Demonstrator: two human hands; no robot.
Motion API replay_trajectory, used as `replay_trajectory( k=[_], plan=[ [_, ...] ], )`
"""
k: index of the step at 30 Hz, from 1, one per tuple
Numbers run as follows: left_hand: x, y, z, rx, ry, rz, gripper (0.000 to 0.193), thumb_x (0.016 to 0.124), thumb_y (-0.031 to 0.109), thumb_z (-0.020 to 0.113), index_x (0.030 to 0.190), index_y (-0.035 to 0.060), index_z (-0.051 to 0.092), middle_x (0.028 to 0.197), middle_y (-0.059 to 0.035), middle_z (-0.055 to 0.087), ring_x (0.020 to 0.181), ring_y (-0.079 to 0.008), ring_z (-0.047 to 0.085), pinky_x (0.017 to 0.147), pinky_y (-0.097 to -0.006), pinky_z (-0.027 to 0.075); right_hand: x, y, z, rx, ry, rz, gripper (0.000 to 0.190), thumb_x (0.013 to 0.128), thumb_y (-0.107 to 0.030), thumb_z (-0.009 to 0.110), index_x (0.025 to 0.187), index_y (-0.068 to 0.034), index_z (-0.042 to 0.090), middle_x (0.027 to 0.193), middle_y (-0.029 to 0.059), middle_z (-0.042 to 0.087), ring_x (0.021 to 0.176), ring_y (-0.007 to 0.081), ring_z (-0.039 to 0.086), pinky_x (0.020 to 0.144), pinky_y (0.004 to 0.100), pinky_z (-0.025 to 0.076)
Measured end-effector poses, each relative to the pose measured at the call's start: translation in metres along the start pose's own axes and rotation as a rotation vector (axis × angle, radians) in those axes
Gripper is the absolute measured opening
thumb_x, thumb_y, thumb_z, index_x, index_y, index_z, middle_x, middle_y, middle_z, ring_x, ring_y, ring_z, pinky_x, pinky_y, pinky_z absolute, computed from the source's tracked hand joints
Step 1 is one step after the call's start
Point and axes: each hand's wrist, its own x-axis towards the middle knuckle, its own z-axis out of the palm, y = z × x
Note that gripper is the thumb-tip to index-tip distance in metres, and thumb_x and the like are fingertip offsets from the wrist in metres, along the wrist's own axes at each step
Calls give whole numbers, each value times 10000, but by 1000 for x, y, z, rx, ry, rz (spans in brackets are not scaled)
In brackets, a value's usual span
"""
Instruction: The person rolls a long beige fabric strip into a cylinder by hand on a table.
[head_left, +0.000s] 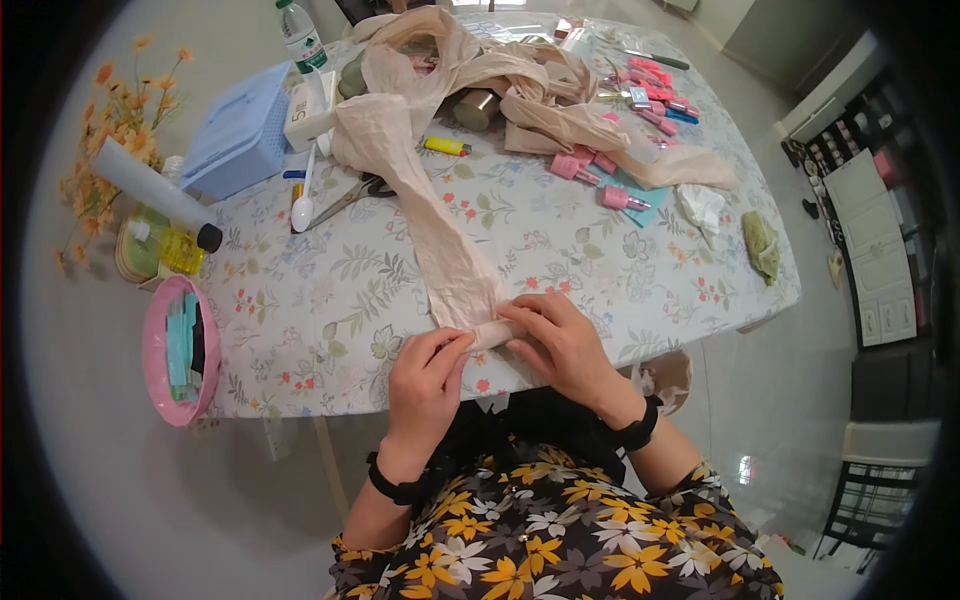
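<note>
A long strip of thin beige fabric (450, 240) runs down the table toward me from a loose heap (547, 82) at the far side. Its near end is wound into a small roll (495, 334) close to the table's front edge. My left hand (429, 375) pinches the left end of that roll between thumb and fingers. On the right end, my right hand (559, 341) has its fingers over the top and its thumb below. Part of the roll is hidden under the fingers of both hands.
Left of the strip lie black-handled scissors (346, 202), a white plastic spoon (302, 210), a blue lidded basket (240, 131) and a pink bin (180, 349). A yellow lighter (448, 146) is near the heap. Pink bottles (622, 199) and a green cloth (761, 247) lie to the right.
</note>
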Motion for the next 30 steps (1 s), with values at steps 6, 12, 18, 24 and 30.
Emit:
replay_trajectory(
  k=[6,12,18,24,30],
  plan=[
    [-2,3,1,-18,11,20,298,821,-44,792,1100,60,792,1090,-70,731,931,-287,681,794,-390,561,5,-6,-8,-21,-31,-132,453,881,-208,818,1303,-90,704,1193,89,711,1141,317,618,992,456,506],
    [-10,5,-1,-43,2,27,285,802,-39,826,1065,70,808,1070,-56,736,884,-256,668,760,-358,547,10,4,-1,-9,-122,-152,382,887,-277,820,1218,-107,733,1151,72,710,1146,336,616,998,457,489],
    [-11,4,-2,-40,-1,56,251,809,-23,834,1040,69,810,1044,-50,740,860,-247,666,744,-348,542,11,15,-6,-91,-88,-117,304,860,-307,842,1049,-96,732,1095,83,680,1115,340,624,972,449,499],
    [-9,6,-5,-37,-19,78,235,791,3,853,1010,76,810,1022,-45,738,901,-266,659,786,-371,543,5,18,-10,-37,-31,-99,285,851,-249,848,1035,-71,724,1101,92,682,1108,349,628,976,458,505],
    [-6,8,-4,-28,-20,67,231,782,29,862,1002,63,801,1003,-59,723,953,-287,642,800,-393,528,-4,6,-16,61,35,24,205,906,-119,783,1091,-48,731,1121,105,722,1060,334,656,959,439,529]
  ],
)
